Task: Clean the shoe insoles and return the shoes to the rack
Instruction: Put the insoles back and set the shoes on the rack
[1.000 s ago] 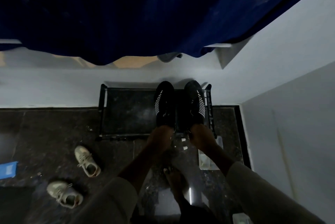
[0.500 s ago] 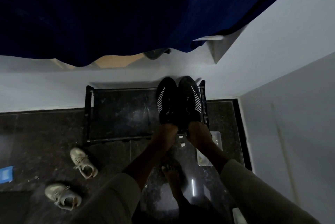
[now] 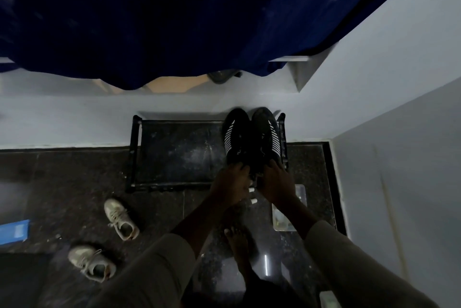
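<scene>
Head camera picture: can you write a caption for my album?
Two hands, left and right, set black shoes on the rack; beige shoes wait on the floor.

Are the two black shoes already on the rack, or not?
On. Both black shoes sit side by side at the right end of the rack, toes toward the wall.

A single head-worn wide-angle camera looks steeply down and forward from standing height, facing a wall corner. The shoe rack [image 3: 174, 153] sits mid-frame against the wall, the floor [image 3: 62, 178] spreads below it, and the wearer's forearms and sleeves enter from the bottom edge. Straight edges bow toward the frame's borders.
</scene>
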